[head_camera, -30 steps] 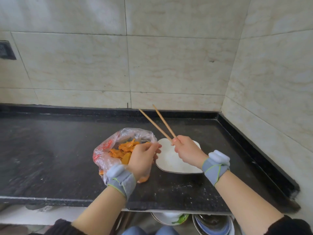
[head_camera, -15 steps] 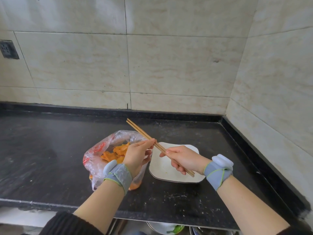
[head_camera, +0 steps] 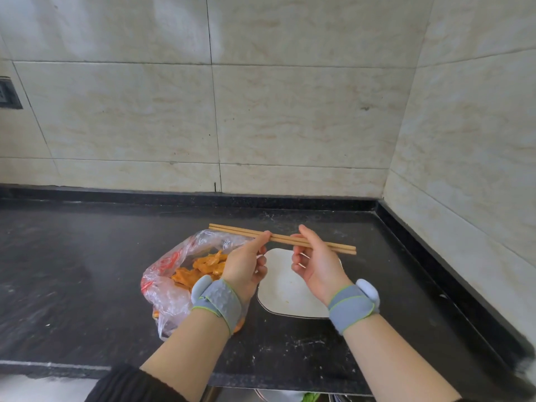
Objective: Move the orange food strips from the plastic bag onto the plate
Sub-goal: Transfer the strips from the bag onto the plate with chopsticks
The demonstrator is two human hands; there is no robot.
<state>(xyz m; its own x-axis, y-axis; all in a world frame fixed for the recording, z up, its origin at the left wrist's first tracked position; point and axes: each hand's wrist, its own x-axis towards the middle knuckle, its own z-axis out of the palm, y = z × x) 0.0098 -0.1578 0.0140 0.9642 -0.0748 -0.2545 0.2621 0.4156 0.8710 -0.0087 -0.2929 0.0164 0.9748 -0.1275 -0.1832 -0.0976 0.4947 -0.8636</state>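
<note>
Wall socket, far left on the tiles: no lettering legible.

Plastic bag lies on the black countertop, at 9 o'clock of the plate and touching its rim. Mouth open toward 1 o'clock. Red print on the film, crumpled, not readable. No brand seen anywhere.

Orange food strips: all inside the bag, heaped near the mouth. None on the plate.

Left hand, grey wristband, has left the bag mouth, where it was a second ago. Thumb and forefinger now pinch the chopsticks near their middle; the other fingers curl beneath.

Chopsticks: a second ago they stuck up toward 11 o'clock from the right hand alone. Now they lie almost level, together, running from 10 o'clock over the bag to 3 o'clock past the right hand.

Plate, white, dark rim line, bare apart from faint specks. It sits below both hands.

Right hand, same kind of band: thumb raised behind the sticks, fingers loosely curled under them, a light hold.

Judgement: the sticks are being squared up and re-seated for a working grip. Transfer not begun. With the left hand off the bag, the mouth is unsupported and may slump before the first pick.
</note>
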